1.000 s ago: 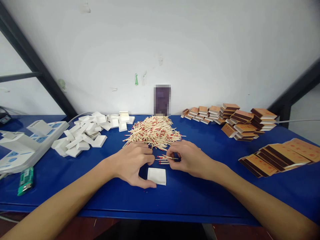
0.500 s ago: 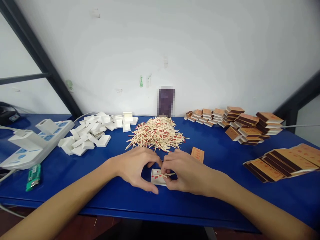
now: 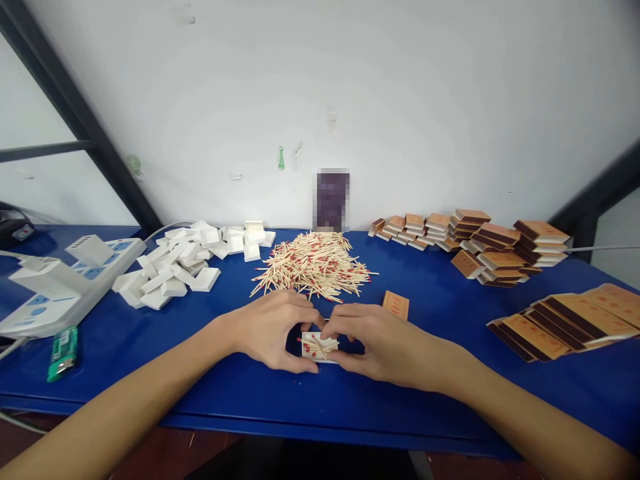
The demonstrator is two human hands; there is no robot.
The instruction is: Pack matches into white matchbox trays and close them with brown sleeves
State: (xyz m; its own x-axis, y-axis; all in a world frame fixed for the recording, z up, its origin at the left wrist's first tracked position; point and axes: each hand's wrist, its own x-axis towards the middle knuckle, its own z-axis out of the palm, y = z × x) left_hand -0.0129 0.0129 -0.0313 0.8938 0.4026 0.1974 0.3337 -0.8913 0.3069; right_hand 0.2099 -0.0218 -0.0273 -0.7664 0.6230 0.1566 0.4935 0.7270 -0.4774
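Note:
A small white matchbox tray (image 3: 326, 337) lies on the blue table close to me, with several red-tipped matches (image 3: 316, 348) inside at mixed angles. My left hand (image 3: 277, 332) curves round its left end, thumb at the near side and fingers at the far side. From the right, my right hand (image 3: 380, 339) grips the other end between thumb and index finger. The far fingers of both hands are partly hidden. Just beyond the hands rises a big heap of loose matches (image 3: 315, 263). An orange matchbox cover (image 3: 396, 305) lies behind my right hand.
White empty trays (image 3: 185, 257) are piled at the back left, near a power strip (image 3: 100, 280) and a green packet (image 3: 63, 353). Matchboxes (image 3: 495, 247) stand stacked at the back right. Flat orange-and-brown covers (image 3: 565, 320) fan out at the right. A wall closes the back.
My right fingers have let go of the matches they pinched over the tray and moved onto its right end. The matches now lie in the tray. My left thumb has closed in on the tray.

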